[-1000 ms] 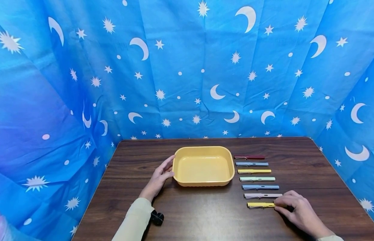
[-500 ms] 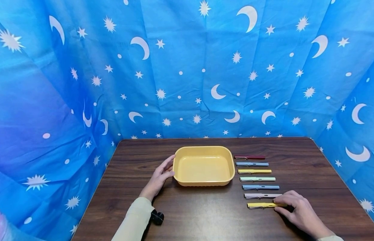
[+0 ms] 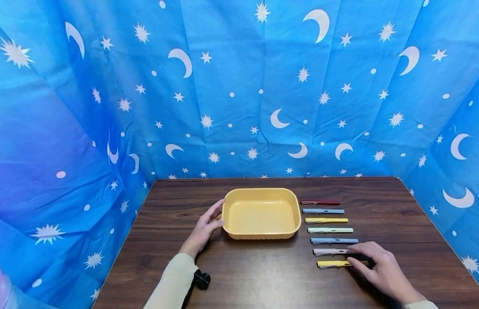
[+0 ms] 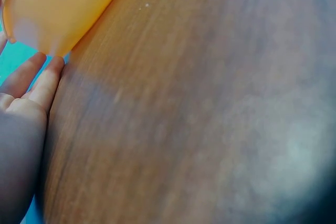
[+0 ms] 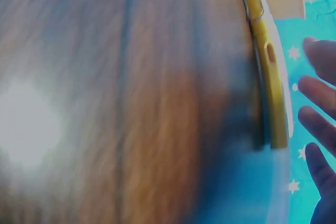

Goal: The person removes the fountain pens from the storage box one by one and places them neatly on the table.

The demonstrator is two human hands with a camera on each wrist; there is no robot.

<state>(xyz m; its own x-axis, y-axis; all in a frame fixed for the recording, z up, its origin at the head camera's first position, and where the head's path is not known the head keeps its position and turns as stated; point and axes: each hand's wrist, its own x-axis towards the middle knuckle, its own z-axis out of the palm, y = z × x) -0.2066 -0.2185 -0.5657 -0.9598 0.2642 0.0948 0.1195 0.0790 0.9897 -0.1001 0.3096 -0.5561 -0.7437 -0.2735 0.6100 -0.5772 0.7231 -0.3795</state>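
Observation:
My left hand (image 3: 202, 231) rests against the left end of a yellow rectangular tray (image 3: 261, 235), thumb and fingers touching its side; in the left wrist view the extended fingertips (image 4: 56, 65) meet the tray wall. On the right, capped clip pens lie in a column. My right hand (image 3: 383, 267) is over the right ends of the two nearest, a yellow pen (image 3: 332, 264) and a pale pink pen (image 3: 329, 252). In the right wrist view its fingers are spread beside the yellow pen (image 5: 271, 85), with nothing held. The pink pen's right end is hidden.
Farther back in the column lie a blue pen (image 3: 335, 241), a pale green pen (image 3: 329, 230), another yellow pen (image 3: 326, 220), a grey-blue pen (image 3: 323, 211) and a dark red pen (image 3: 320, 202). A blue star-and-moon cloth (image 3: 239, 107) surrounds the dark wooden table (image 3: 262, 274).
My right hand's fingers have come off the yellow pen's right end and spread slightly, shifting a little left and back over the pink pen. The left hand and tray stay put.

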